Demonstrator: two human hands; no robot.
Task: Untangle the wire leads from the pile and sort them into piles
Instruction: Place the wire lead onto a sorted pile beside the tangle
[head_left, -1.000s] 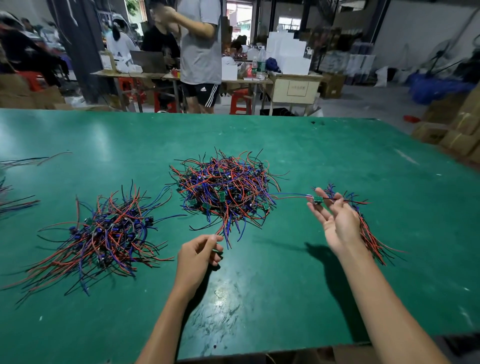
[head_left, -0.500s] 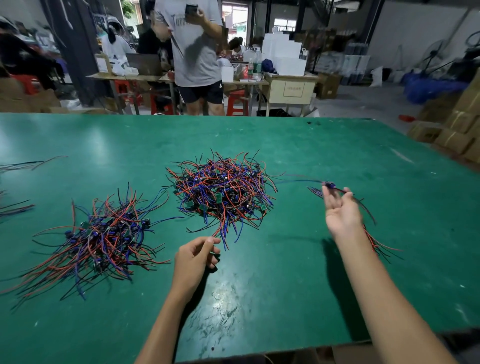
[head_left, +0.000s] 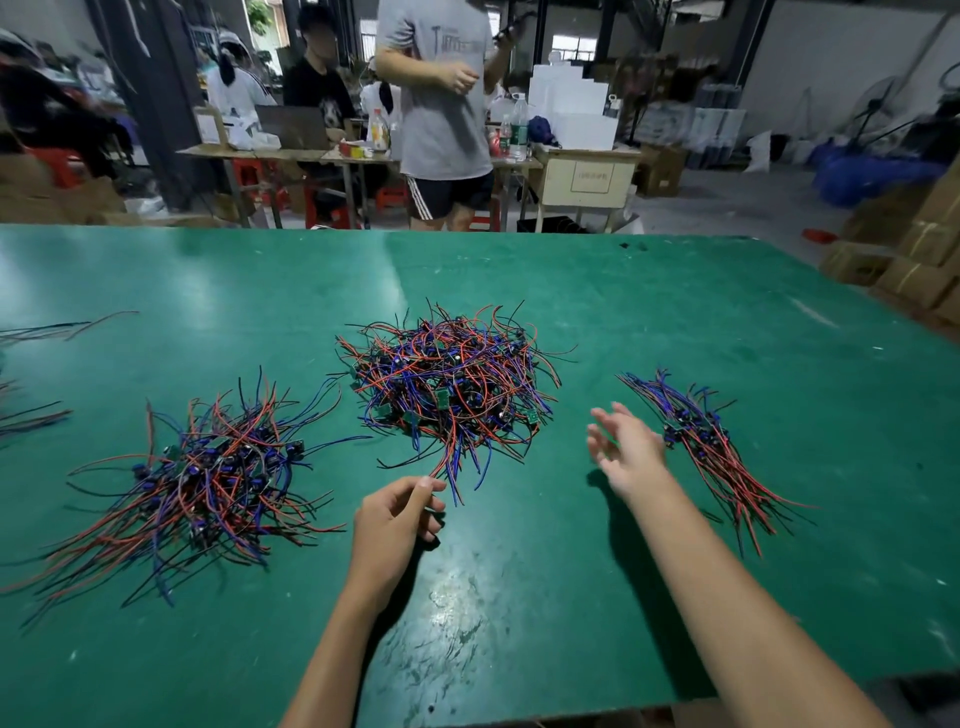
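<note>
A tangled pile of red, blue and black wire leads (head_left: 452, 379) with small green boards lies in the middle of the green table (head_left: 597, 545). My left hand (head_left: 395, 519) pinches the ends of a few wires that trail from the pile's near edge. A looser sorted pile (head_left: 202, 473) lies to the left. A narrow sorted bundle (head_left: 706, 447) lies to the right. My right hand (head_left: 623, 452) hovers with fingers straight and spread, blurred, holding nothing, just left of that bundle.
A few stray wires (head_left: 31, 415) lie at the table's left edge. Beyond the far edge a person in a grey shirt (head_left: 441, 114) stands before cluttered tables and seated people. Cardboard boxes (head_left: 914, 260) are stacked at the right.
My right hand carried a lead to the right bundle, let it go there and drew back left with nothing in it. My left hand stayed pinching wires at the pile's edge.
</note>
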